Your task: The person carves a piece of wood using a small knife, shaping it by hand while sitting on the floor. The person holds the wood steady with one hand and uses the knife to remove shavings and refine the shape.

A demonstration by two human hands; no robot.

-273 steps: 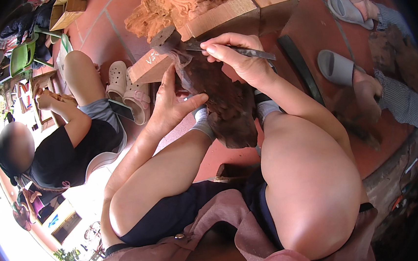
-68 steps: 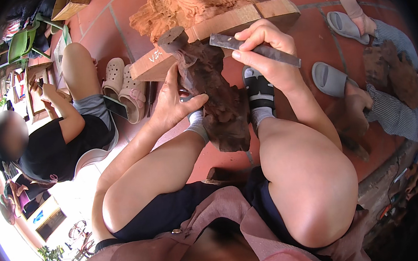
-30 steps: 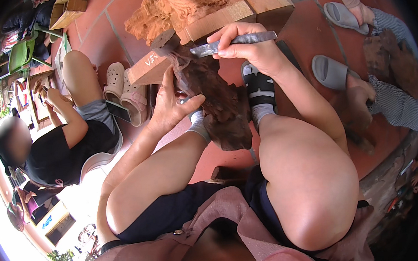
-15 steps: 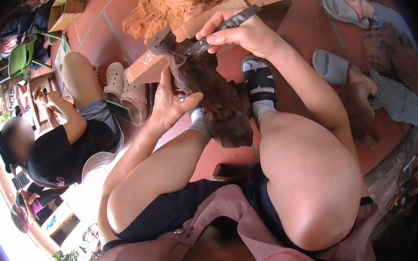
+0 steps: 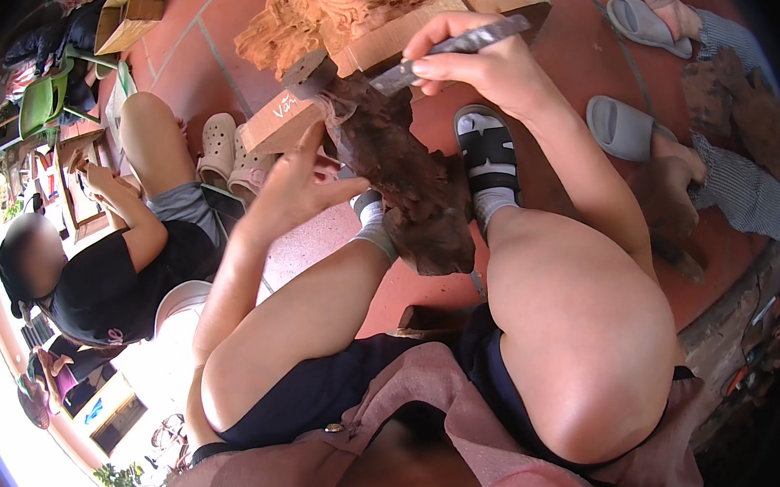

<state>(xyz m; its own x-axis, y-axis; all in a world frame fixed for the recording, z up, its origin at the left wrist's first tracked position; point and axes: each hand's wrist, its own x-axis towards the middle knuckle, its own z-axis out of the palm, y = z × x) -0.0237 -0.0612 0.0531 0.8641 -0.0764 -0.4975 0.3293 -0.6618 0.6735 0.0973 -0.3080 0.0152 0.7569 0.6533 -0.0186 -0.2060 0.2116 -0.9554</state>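
Observation:
A gnarled dark brown wood carving (image 5: 398, 174) with a round flat knob (image 5: 311, 73) at its upper end stands between my feet. My right hand (image 5: 476, 58) grips a dark flat metal tool (image 5: 484, 36), shaped like a chisel or scraper. Its lower tip is close to the carving, just below the knob; whether it touches I cannot tell. My left hand (image 5: 294, 191) is at the carving's left side, thumb and index finger spread apart. Some of its fingers are partly hidden, and no object shows in it.
Beyond the carving lies a thick wooden plank (image 5: 446, 24) with a rough orange wood carving (image 5: 326, 15) on it. A person in black (image 5: 104, 280) sits at the left beside beige clogs (image 5: 217, 147). At the right, another person's feet wear grey slippers (image 5: 619, 127) on red tiles.
My right hand has shifted right with the metal tool, whose tip has drawn back from the carving's middle. My left hand has moved left and its thumb has come off the wood.

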